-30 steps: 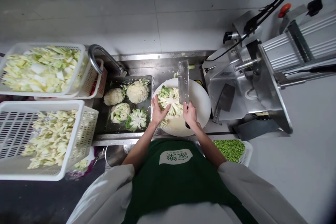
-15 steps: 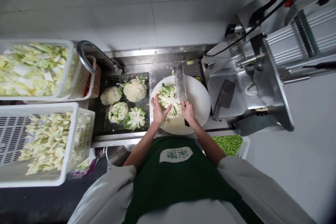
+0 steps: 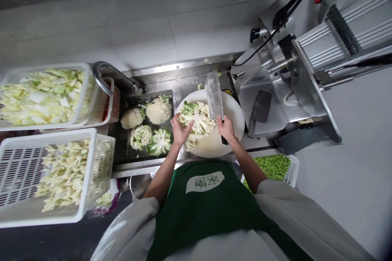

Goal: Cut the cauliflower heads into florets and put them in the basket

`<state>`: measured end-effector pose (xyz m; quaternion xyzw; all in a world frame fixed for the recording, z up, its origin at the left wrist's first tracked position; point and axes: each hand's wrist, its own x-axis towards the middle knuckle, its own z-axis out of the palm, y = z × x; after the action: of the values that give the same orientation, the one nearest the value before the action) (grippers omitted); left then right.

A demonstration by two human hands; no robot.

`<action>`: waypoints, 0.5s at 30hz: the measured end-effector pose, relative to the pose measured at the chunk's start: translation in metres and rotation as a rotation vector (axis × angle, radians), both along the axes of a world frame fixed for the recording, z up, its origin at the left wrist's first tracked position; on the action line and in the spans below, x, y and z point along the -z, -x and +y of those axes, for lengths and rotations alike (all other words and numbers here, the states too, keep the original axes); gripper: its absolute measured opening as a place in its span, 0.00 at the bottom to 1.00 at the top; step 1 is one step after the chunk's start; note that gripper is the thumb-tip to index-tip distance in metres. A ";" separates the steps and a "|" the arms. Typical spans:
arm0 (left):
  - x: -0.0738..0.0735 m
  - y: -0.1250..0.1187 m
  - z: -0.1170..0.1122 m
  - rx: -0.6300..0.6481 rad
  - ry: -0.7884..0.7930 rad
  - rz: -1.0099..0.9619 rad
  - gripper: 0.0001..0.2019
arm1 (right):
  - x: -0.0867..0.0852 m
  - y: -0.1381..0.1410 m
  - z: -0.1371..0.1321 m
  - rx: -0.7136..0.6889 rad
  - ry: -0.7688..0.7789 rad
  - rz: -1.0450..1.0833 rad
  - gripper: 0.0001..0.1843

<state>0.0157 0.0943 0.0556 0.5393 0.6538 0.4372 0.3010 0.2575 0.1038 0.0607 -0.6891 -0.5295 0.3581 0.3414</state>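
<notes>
A cauliflower head (image 3: 197, 119) lies stem-up on a round white cutting board (image 3: 233, 114). My left hand (image 3: 179, 129) rests on its left side with the fingers curved over it. My right hand (image 3: 226, 127) grips the dark handle of a cleaver (image 3: 214, 94), whose broad blade is raised just right of the cauliflower. A small cut piece lies near the board's front edge by my left hand.
Several whole cauliflowers (image 3: 147, 124) sit in the steel sink under a tap (image 3: 105, 74). White baskets at left hold cabbage leaves (image 3: 43, 94) and cut cauliflower (image 3: 65, 171). A slicing machine (image 3: 294, 77) with a second cleaver (image 3: 260, 110) stands right. A tray of green bits (image 3: 274, 166) sits below.
The cleaver has lifted off the cauliflower and moved slightly right. My left hand stays on the cauliflower. The camera view has shifted a little.
</notes>
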 end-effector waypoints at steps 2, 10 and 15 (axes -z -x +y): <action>-0.001 0.002 -0.001 -0.031 0.003 -0.001 0.36 | -0.012 0.010 -0.012 0.130 -0.064 -0.041 0.19; 0.018 -0.014 -0.026 -0.184 -0.028 0.053 0.29 | -0.022 0.037 -0.037 0.106 0.031 -0.109 0.19; 0.022 -0.014 -0.030 -0.179 -0.030 0.021 0.30 | -0.010 0.044 -0.037 0.088 0.085 -0.133 0.19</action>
<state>0.0296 0.0641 0.0336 0.4878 0.6959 0.4664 0.2456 0.2136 0.0667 0.0708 -0.7478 -0.5045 0.3185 0.2914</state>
